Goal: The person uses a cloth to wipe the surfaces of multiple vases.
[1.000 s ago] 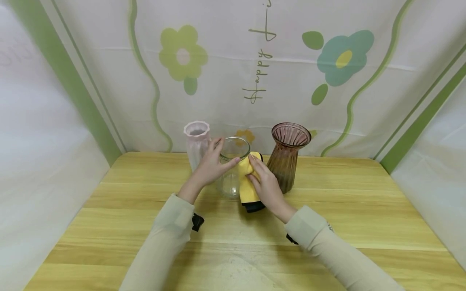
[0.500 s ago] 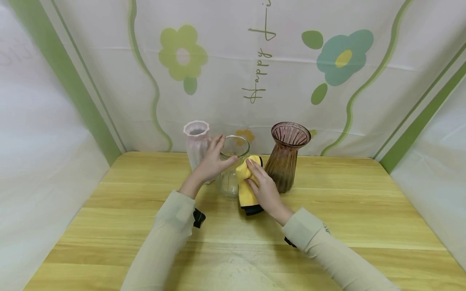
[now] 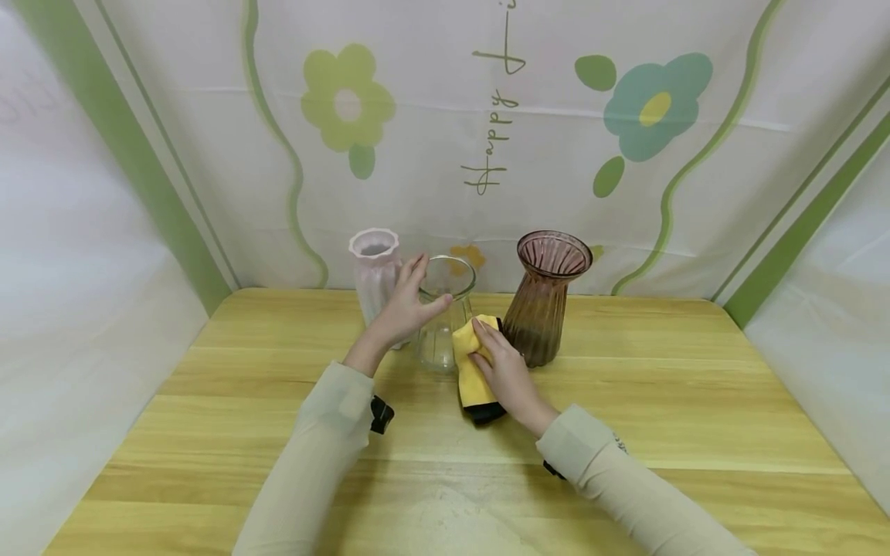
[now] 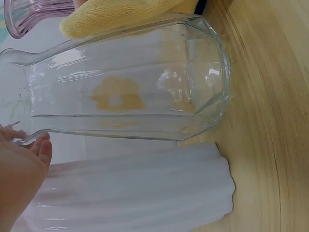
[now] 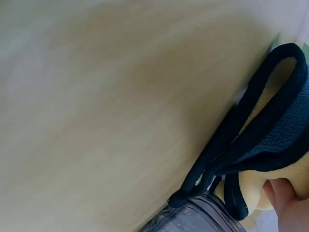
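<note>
A clear glass vase [image 3: 434,349] stands upright on the table in the head view. My left hand [image 3: 402,313] holds it by the neck, thumb at the near side of the rim and fingers at the left. My right hand [image 3: 511,377] pinches a folded yellow cloth [image 3: 475,384] with a dark edge against the vase's right side. In the left wrist view the vase's faceted body [image 4: 120,92] shows, with the yellow cloth [image 4: 116,17] along its upper edge. The right wrist view shows the cloth's dark blue underside [image 5: 285,130] and looped border beside the glass base [image 5: 198,217].
Close by on the left stands a pale pink fluted vase [image 3: 377,282], partly behind my left hand. A ribbed purple-brown glass vase [image 3: 538,316] is just right of the cloth. A printed curtain [image 3: 431,154] rises behind the wooden table [image 3: 660,432].
My right hand has slid the cloth down along the vase's right side, from near the rim to the lower body. My left hand keeps its hold at the neck.
</note>
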A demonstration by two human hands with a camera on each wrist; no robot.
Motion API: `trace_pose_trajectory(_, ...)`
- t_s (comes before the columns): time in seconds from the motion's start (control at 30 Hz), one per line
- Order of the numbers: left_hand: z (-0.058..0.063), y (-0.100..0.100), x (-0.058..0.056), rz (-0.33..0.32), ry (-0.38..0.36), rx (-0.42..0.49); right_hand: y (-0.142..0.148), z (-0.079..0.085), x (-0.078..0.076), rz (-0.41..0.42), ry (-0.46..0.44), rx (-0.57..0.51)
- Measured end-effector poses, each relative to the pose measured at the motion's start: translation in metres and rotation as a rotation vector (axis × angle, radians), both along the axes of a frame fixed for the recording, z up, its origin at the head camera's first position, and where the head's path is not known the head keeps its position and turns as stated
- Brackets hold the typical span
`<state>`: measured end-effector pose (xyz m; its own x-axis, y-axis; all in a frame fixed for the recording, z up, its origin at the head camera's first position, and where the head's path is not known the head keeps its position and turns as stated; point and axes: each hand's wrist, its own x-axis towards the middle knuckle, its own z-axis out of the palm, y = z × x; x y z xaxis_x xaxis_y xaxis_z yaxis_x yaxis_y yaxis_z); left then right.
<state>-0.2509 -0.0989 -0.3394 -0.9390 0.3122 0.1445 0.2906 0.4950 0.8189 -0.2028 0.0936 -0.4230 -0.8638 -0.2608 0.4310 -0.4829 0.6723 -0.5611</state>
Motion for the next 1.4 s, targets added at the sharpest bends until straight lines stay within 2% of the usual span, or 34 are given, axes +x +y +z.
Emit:
trace_pose_trajectory(0.27,0.001,0.001,0.000,0.010,0.001,0.004,0.002,0.002,-0.001,-0.012,0.001,-0.025)
trace_pose_trajectory(0.53,0.000,0.001,0.004,0.034,0.000,-0.014,0.008,0.012,0.008,0.008,0.123,-0.135)
trace_pose_trajectory(0.73,0.002,0.006,0.009,0.062,0.075,-0.065,0.022,0.023,0.018,-0.002,0.171,-0.185)
trace_pose_trajectory(1.03,0.013,0.025,0.020,0.140,0.293,-0.251,0.050,0.037,0.039,-0.007,0.133,-0.176)
trace_pose_trajectory(1.17,0.022,0.037,0.024,0.153,0.344,-0.243,0.063,0.040,0.046,0.010,0.120,-0.182)
trace_pose_trajectory(1.4,0.031,0.056,0.025,0.122,0.312,-0.161,0.090,0.043,0.049,-0.023,0.138,-0.164)
